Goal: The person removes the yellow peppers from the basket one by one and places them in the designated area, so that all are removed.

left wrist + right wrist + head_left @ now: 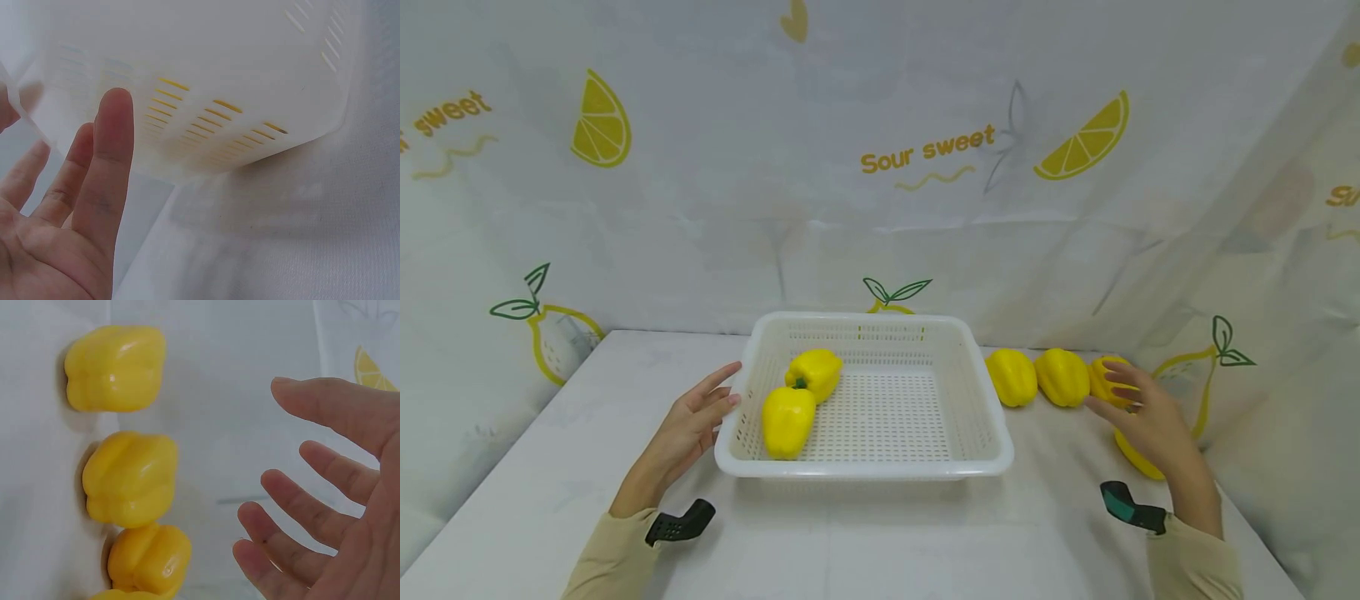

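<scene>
A white plastic basket (880, 468) stands mid-table with two yellow bell peppers, a front one (787, 423) and a rear one (817, 372), at its left side. My left hand (688, 425) is at the basket's left wall, fingers extended; in the left wrist view the fingers (109, 169) lie along the slotted wall. Over the right end of a row of yellow bell peppers hovers my right hand (1153, 421), fingers spread, holding nothing. The row includes one pepper (1011, 377) beside the basket and another (1063, 377) next to it. My hand partly hides the rightmost peppers.
The white table (880, 542) meets a pale curtain (820, 250) printed with lemons and lettering at the back. A black wrist device (681, 523) is on the left forearm, and a similar one (1131, 507) on the right.
</scene>
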A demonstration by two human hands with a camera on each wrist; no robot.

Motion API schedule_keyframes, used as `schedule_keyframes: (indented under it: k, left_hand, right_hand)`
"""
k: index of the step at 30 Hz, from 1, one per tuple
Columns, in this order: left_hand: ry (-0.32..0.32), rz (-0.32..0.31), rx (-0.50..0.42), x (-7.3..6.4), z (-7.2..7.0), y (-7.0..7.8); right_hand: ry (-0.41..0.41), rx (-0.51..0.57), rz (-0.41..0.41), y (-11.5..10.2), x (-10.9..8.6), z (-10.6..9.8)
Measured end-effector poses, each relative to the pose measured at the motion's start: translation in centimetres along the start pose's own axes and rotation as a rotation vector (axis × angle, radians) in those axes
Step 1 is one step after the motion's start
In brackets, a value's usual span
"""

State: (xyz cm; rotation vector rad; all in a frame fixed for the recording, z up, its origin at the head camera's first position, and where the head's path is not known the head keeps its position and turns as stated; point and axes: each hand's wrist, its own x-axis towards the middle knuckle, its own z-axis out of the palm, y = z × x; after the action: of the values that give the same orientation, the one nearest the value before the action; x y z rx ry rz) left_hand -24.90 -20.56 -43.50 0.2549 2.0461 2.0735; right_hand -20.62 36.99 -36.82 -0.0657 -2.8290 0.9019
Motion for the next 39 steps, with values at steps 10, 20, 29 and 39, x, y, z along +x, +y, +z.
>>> schedule_keyframes:
  k: [10,20,29,39]
  left_hand:
    - [-0.001,-0.001,-0.019,0.0,0.0,-0.1]
    - [-0.013,0.01,-0.036,0.0,0.0,0.0]
    - [0.006,-0.002,-0.002,-0.1,0.1,0.1]
    - [0.01,-0.002,0.001,-0.2,0.2,0.2]
  right_hand:
    - [-0.013,0.068,-0.063,-2.3,-0.2,0.3]
    - [0.002,0.085,-0.122,-4.5,-0.5,1.1]
    - [-0.024,0.104,-0.161,-6.0,-0.8,1.7]
    - [-0.057,0.142,-0.2,-7.4,-1.3,2.6]
